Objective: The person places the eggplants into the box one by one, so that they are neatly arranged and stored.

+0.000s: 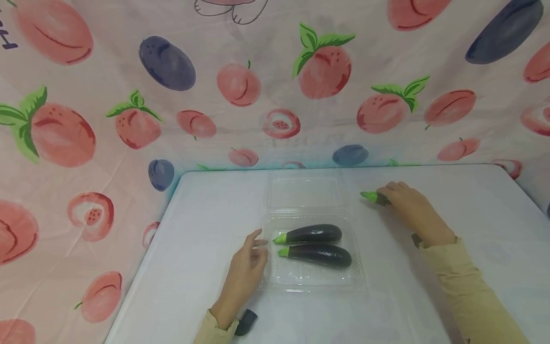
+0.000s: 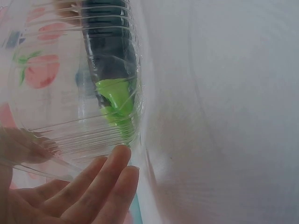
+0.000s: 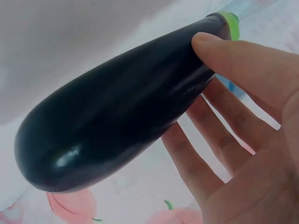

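Note:
My right hand (image 1: 404, 205) grips a dark purple eggplant (image 3: 112, 107) by its neck, above the table to the right of the clear plastic container (image 1: 310, 283). In the right wrist view my thumb lies over the eggplant and the fingers reach underneath. Two more eggplants, an upper one (image 1: 315, 233) and a lower one (image 1: 322, 255), lie side by side in the container, green stems to the left. My left hand (image 1: 245, 272) is at the container's left edge, fingers extended and relaxed; whether they press its rim cannot be told.
The container's hinged lid (image 1: 306, 193) lies folded back toward the far side of the white table (image 1: 206, 205). Behind the table hangs a fruit-print cloth (image 1: 275, 62). A dark wrist device (image 1: 246, 322) is beneath my left wrist.

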Demonstrator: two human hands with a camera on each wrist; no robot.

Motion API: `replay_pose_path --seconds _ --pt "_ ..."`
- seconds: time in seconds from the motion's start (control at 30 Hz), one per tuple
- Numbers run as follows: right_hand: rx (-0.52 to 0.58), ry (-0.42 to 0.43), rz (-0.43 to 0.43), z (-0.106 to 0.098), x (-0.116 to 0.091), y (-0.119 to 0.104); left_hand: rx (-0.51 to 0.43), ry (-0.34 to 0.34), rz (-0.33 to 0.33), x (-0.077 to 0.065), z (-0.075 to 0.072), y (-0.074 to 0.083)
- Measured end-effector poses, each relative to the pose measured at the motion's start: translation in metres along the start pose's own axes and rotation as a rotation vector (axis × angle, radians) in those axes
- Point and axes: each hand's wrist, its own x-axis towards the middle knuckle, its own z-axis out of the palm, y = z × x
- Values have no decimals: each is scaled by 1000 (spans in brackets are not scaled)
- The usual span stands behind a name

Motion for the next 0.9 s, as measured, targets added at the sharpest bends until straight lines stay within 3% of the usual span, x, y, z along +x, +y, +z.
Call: replay_pose_path --seconds 0.27,0.9 --pt "10 46 -29 -8 0 -11 8 0 -3 0 0 -1" --pt "31 65 -37 -22 -1 -38 5 -2 -4 0 0 -1"
